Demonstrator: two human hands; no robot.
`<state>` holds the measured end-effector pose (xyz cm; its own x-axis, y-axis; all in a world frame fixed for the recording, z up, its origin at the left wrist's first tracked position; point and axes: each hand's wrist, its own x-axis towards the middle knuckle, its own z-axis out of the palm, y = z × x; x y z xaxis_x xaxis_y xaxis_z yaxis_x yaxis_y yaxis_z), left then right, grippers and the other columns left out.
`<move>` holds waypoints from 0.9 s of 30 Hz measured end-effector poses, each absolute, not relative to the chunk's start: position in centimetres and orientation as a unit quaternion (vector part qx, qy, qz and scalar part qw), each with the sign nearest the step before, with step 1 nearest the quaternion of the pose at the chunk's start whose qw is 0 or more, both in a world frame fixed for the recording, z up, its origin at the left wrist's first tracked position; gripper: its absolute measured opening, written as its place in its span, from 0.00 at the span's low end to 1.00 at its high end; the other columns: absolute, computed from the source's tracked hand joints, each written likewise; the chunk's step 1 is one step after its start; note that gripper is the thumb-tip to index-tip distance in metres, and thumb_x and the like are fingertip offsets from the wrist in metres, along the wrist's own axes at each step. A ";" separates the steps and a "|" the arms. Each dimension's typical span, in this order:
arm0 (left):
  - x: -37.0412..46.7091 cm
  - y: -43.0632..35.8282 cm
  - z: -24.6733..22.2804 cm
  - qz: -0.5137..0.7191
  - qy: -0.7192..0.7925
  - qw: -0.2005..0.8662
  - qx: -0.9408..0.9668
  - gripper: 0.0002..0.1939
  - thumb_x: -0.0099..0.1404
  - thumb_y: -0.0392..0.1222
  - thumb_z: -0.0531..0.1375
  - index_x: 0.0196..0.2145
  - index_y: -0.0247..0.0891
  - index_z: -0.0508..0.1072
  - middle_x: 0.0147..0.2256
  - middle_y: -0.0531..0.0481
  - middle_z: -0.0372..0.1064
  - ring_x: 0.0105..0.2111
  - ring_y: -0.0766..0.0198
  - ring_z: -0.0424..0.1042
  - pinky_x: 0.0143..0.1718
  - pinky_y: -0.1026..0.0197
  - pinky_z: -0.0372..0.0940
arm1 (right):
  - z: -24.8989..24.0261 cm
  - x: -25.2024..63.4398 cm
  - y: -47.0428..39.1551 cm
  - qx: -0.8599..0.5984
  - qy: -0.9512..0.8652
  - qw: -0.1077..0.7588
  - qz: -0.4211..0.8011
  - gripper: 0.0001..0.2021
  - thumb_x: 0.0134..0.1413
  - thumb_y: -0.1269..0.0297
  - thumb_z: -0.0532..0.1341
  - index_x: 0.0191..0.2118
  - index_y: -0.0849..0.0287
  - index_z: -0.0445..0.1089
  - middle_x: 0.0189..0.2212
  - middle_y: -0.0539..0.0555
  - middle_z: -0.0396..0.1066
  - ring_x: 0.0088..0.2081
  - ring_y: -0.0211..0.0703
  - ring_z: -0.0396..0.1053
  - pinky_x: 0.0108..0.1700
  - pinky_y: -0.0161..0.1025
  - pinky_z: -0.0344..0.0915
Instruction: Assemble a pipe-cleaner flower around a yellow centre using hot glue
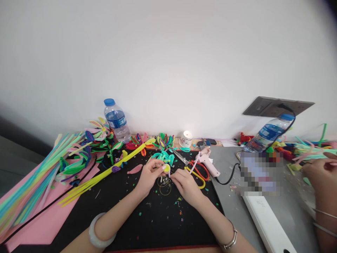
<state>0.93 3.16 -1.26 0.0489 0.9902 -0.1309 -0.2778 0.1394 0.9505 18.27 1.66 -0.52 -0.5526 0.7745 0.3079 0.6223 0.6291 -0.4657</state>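
Note:
Near the middle of the black mat, my left hand (152,174) pinches a small round yellow piece (166,168) between thumb and fingers. Close on its right, my right hand (185,182) has its fingers closed on a pale pink strip (193,164) that rises past the hand and also reaches toward the yellow piece. Teal fuzzy loops (163,157) lie just behind my left fingers. Scissors with red and yellow handles (201,172) rest beyond my right hand. Thin wire rings (165,189) sit on the mat between my hands.
A pink glue gun (207,163) lies at the back right, near a paper cup (186,139). Water bottles (117,121) stand by the wall. Pipe cleaners (34,182) cover the left side. Another person's hand (322,179) is at far right, beyond a white box (268,221).

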 end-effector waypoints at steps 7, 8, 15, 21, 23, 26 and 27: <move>1.0 3.1 -1.4 0.519 0.453 0.596 0.413 0.11 0.53 0.42 0.65 0.32 0.35 0.70 0.27 0.51 0.72 0.25 0.66 0.73 0.29 0.63 0.69 | -0.6 18.1 1.5 -0.399 -0.874 0.240 0.140 0.10 0.62 0.70 0.50 0.37 0.60 0.68 0.30 0.53 0.67 0.32 0.40 0.64 0.36 0.37 0.57; 1.0 3.2 -1.4 0.517 0.455 0.594 0.416 0.10 0.53 0.42 0.65 0.32 0.35 0.71 0.26 0.51 0.72 0.25 0.66 0.73 0.29 0.63 0.69 | -0.5 18.1 1.5 -0.399 -0.874 0.240 0.140 0.10 0.62 0.70 0.50 0.37 0.60 0.68 0.30 0.53 0.67 0.32 0.40 0.64 0.36 0.37 0.57; 0.5 3.4 -1.1 0.520 0.471 0.557 0.443 0.08 0.54 0.41 0.63 0.32 0.36 0.71 0.29 0.51 0.72 0.28 0.65 0.72 0.27 0.67 0.65 | -0.4 18.3 1.6 -0.440 -0.842 0.267 0.159 0.07 0.61 0.70 0.52 0.37 0.60 0.67 0.31 0.53 0.68 0.35 0.41 0.65 0.39 0.38 0.58; 0.7 3.2 -1.2 0.512 0.447 0.558 0.476 0.10 0.54 0.41 0.63 0.32 0.39 0.65 0.27 0.54 0.70 0.28 0.65 0.72 0.29 0.64 0.66 | -0.7 18.6 1.8 -0.452 -0.838 0.269 0.145 0.07 0.60 0.70 0.52 0.37 0.60 0.67 0.30 0.53 0.69 0.34 0.42 0.65 0.38 0.38 0.58; 0.7 3.1 -1.2 0.508 0.439 0.561 0.484 0.11 0.55 0.41 0.63 0.33 0.40 0.63 0.27 0.55 0.69 0.29 0.64 0.72 0.29 0.64 0.67 | -0.8 18.8 1.9 -0.454 -0.836 0.276 0.136 0.07 0.60 0.70 0.52 0.37 0.60 0.67 0.30 0.53 0.69 0.34 0.41 0.66 0.38 0.38 0.58; 0.6 3.1 -1.2 0.490 0.435 0.562 0.505 0.11 0.55 0.40 0.62 0.35 0.40 0.63 0.28 0.53 0.70 0.29 0.64 0.72 0.29 0.64 0.67 | -0.9 19.1 2.0 -0.454 -0.837 0.280 0.123 0.08 0.61 0.70 0.51 0.37 0.60 0.68 0.30 0.53 0.69 0.33 0.41 0.66 0.38 0.38 0.59; 0.5 3.1 -1.2 0.479 0.435 0.557 0.521 0.11 0.55 0.40 0.62 0.36 0.39 0.64 0.29 0.52 0.70 0.29 0.64 0.72 0.29 0.64 0.66 | -0.8 19.1 2.0 -0.454 -0.837 0.279 0.120 0.09 0.61 0.70 0.51 0.37 0.60 0.68 0.30 0.54 0.69 0.33 0.41 0.66 0.37 0.38 0.59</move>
